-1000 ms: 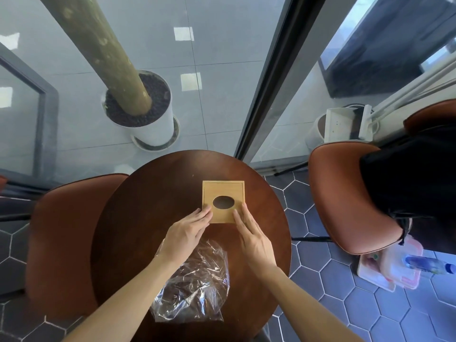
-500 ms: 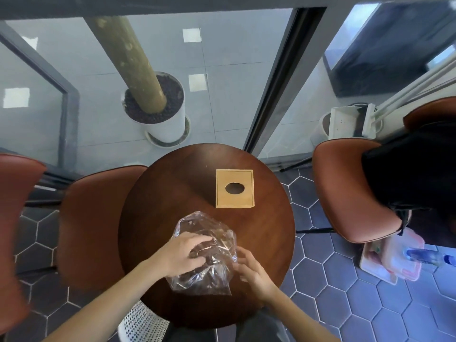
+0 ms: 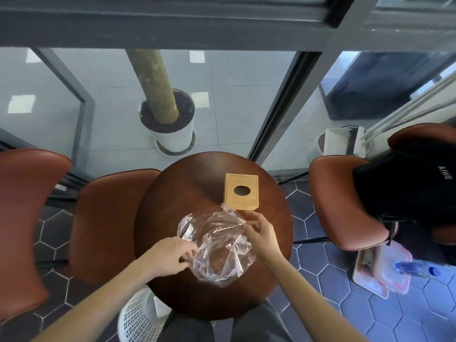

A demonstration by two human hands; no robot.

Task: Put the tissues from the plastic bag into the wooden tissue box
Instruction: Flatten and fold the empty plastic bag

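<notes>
Both hands work the clear plastic bag [image 3: 216,245] on the round desk [image 3: 172,193]: the left hand [image 3: 170,257] pinches its near edge, the right hand [image 3: 259,233] pinches the far side, apparently opening it. The wooden tissue box [image 3: 241,191] waits just beyond; no tissues can be made out.

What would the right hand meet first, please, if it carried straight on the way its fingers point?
Probably the wooden tissue box: the right hand holds the plastic bag by its far edge, fingers aimed up-left toward the box's near edge. Depth is unclear.
</notes>
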